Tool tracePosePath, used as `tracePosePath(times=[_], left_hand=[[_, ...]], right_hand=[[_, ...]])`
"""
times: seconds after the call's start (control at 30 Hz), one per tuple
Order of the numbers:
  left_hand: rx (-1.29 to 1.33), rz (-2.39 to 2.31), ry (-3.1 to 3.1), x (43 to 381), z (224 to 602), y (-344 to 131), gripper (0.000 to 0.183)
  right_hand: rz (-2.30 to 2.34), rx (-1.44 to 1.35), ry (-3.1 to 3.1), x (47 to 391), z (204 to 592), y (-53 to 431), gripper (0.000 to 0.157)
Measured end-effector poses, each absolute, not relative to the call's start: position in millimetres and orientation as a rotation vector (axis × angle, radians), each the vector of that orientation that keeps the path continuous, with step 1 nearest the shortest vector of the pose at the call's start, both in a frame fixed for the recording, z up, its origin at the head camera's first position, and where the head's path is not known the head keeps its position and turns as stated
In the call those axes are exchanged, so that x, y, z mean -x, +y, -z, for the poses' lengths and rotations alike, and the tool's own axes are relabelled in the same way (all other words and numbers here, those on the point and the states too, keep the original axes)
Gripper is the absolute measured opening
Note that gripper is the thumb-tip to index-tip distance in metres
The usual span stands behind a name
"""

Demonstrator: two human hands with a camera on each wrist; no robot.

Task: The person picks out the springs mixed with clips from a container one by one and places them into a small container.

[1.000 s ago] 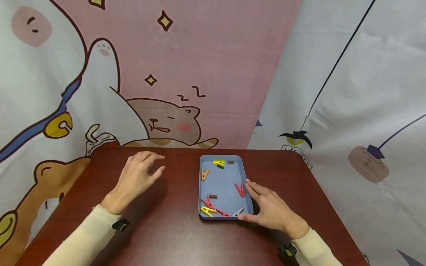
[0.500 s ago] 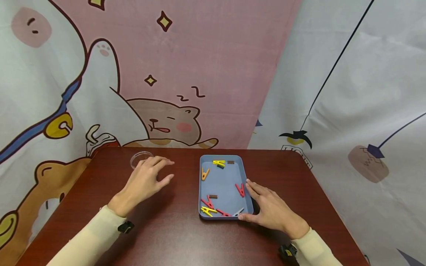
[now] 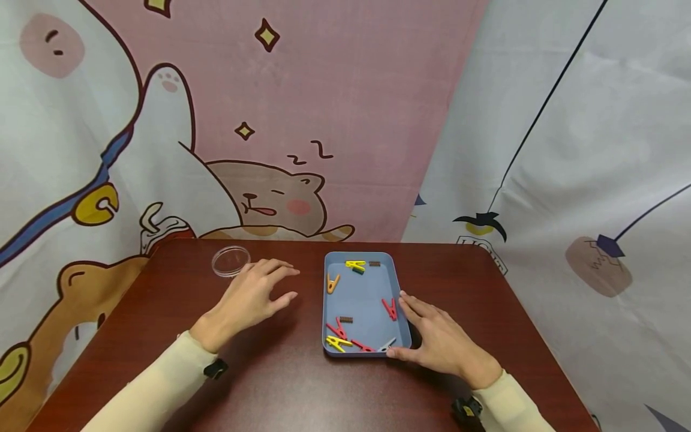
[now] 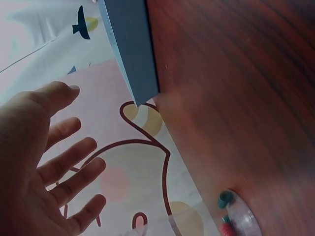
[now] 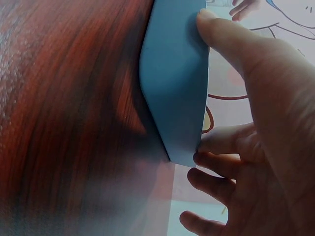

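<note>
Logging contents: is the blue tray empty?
Not empty: in the head view, the blue tray holds colored clips and brown springs.

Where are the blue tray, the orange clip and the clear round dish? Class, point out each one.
Blue tray [image 3: 361,294]: head view, bare floor.
Orange clip [image 3: 331,286]: head view, end where its two arms meet.
Clear round dish [image 3: 231,261]: head view, transparent middle.

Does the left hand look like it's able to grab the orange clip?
Probably yes: the left hand looks free, and nothing visible stands between it and the blue tray. The orange clip lies inside, by the left wall, so fingers would likely reach over the rim.
</note>
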State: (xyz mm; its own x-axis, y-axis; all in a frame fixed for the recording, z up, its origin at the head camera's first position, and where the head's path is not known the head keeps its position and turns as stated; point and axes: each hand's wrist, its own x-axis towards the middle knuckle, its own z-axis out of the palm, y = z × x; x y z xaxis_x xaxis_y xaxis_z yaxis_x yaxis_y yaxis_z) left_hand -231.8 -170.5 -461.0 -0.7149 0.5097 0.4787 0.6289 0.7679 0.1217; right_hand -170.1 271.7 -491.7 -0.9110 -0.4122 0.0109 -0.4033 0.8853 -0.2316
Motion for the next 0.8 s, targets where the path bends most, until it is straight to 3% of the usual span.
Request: tracePosePath(times=[0.8], left_hand=[[1.089,0.3,-2.614,238,461,-128,0.042]], right_hand=[[0.369,0.662,3.009,171,491,271,0.123]])
